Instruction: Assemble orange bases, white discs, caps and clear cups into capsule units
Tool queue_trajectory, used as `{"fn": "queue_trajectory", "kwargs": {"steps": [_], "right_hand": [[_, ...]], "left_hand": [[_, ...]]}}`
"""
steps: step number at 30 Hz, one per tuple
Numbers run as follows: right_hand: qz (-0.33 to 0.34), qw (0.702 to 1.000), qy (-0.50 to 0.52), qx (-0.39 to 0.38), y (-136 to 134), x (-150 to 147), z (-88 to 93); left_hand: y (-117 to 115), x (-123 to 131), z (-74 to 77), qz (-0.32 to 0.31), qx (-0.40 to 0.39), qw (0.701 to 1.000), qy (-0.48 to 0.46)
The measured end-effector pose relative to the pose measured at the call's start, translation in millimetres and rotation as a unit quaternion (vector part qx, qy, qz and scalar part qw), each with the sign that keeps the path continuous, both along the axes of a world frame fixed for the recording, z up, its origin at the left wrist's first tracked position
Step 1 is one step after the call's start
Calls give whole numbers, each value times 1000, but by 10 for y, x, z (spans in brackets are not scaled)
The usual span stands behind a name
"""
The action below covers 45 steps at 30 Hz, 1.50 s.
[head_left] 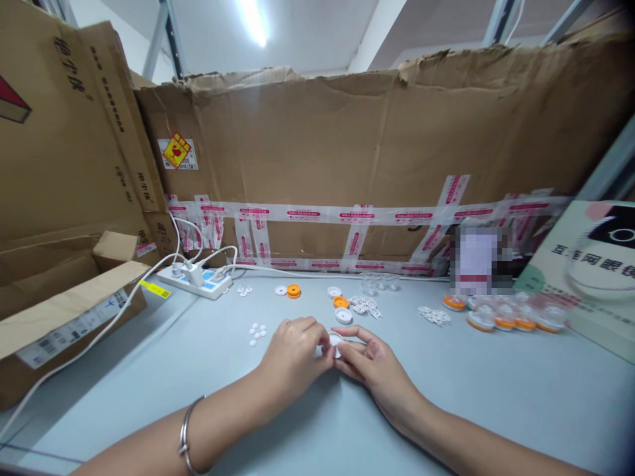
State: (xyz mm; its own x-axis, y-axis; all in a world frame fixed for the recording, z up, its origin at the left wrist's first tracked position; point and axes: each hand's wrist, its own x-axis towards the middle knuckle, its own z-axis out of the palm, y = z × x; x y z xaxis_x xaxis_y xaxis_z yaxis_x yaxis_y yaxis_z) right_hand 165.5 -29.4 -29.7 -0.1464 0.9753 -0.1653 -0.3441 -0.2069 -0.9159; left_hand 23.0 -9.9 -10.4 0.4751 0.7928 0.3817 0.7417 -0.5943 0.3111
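Just above the table, a small white round plastic part (336,340) with a raised rim is held between both hands. My right hand (370,360) grips it from the right, thumb and fingers closed around its edge. The bent fingers of my left hand (297,350) close on its left side, and anything smaller between these fingertips is hidden. Beyond the hands lie a white disc (343,315), an orange disc (341,302) and another white disc (334,291). Several small white caps (257,332) lie to the left.
White printed pieces (366,306) and clear domes (380,283) lie behind the hands. More printed pieces (434,316) and clear-topped orange units (513,316) are at right. A power strip (196,280), cables and an open carton (69,311) are left. Large cardboard (317,145) walls the back.
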Motion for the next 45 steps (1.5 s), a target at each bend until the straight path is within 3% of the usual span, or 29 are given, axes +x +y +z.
{"fn": "queue_trajectory", "kwargs": {"steps": [4, 8, 12, 16, 21, 23, 26, 30, 32, 34, 36, 38, 41, 43, 45], "right_hand": [[-10, 1000, 5, -4, -5, 6, 0], [-17, 1000, 12, -10, -18, -1, 12], [-18, 1000, 12, -14, -25, -8, 22], [-16, 1000, 3, -26, -17, 1, 36], [56, 998, 15, 24, 14, 47, 0], [78, 996, 15, 46, 29, 67, -28], [74, 996, 12, 37, 56, 92, -57], [48, 999, 3, 6, 102, 124, -71], [43, 999, -2, -6, 119, 135, -71], [43, 999, -8, -15, 127, 140, -64], [42, 999, -18, -19, 126, 142, -53], [42, 998, -33, -16, 119, 145, -43], [46, 997, -60, -3, 106, 152, -39], [54, 995, -79, 8, 98, 155, -42], [61, 994, -93, 21, 91, 152, -44]], "left_hand": [[9, -34, 24, -25, -62, 996, -66], [57, -53, 34, -2, -136, 977, -162], [125, -45, 1, -4, -261, 940, -222], [172, -57, 0, -3, -329, 903, -278], [202, -99, 41, 13, -407, 850, -335], [224, -114, 46, 20, -418, 842, -342], [272, -162, 63, 3, -419, 849, -320], [306, -299, 131, -1, -277, 944, -178], [298, -362, 148, -17, -219, 973, -68], [291, -395, 138, -37, -203, 978, 10], [301, -402, 120, -44, -218, 974, 31], [328, -395, 116, -53, -289, 956, -20], [368, -380, 143, -100, -407, 893, -163], [379, -370, 158, -125, -429, 866, -225], [378, -357, 153, -132, -431, 857, -249]]}}
